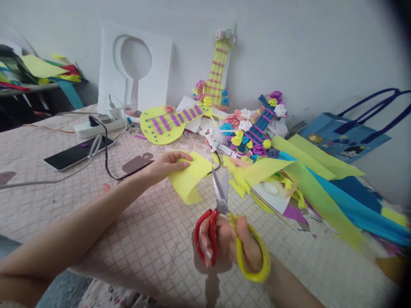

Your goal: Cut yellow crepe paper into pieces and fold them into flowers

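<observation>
Between the thumb and fingers of my left hand (pixel 168 164) is a piece of yellow crepe paper (pixel 189 177), its lower part curling down toward the table. My right hand (pixel 229 239) grips a pair of scissors (pixel 221 192), fingers through the red loop and thumb through the yellow one. The blades point up and away from me, slightly parted, just right of the paper and not touching it. Beyond the hands lie a yellow paper guitar (pixel 167 124) with purple strips and a white glue gun (pixel 210 140).
Decorated guitars (pixel 218 68) with paper flowers stand against the wall. Yellow paper strips (pixel 302 184) and blue paper (pixel 346 196) cover the right side. A phone (pixel 77 154), cables and a power strip (pixel 99 125) lie left. A blue bag (pixel 346 132) stands back right.
</observation>
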`<state>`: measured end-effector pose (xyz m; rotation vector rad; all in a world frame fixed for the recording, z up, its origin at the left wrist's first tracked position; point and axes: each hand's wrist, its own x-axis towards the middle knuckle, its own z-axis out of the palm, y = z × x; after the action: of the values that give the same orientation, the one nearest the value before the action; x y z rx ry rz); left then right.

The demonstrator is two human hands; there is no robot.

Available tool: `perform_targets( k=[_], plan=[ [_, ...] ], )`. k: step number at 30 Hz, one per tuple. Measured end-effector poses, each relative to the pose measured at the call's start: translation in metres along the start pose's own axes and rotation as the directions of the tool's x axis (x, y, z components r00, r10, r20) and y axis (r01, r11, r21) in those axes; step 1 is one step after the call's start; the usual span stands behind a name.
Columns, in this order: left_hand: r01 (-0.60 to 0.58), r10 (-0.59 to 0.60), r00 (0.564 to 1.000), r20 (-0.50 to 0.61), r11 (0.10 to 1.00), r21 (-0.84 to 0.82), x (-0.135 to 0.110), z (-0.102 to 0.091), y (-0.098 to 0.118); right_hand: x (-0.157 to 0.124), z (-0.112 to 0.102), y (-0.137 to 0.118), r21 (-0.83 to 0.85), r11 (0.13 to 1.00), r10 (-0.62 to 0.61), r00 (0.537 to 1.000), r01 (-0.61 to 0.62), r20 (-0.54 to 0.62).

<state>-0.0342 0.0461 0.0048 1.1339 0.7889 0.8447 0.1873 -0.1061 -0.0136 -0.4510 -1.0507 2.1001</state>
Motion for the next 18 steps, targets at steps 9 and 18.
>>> perform_targets(
  k=[9,18],
  plan=[
    [-0.041,0.041,0.999,0.006,0.997,-0.061,0.001,-0.002,0.002,-0.001,-0.002,0.019,0.167,0.977,0.117,0.987,-0.135,0.110],
    [-0.063,0.063,0.998,0.000,0.991,-0.121,0.000,-0.002,0.002,0.001,-0.003,0.018,0.196,0.967,0.142,0.983,-0.162,0.112]
  ],
)
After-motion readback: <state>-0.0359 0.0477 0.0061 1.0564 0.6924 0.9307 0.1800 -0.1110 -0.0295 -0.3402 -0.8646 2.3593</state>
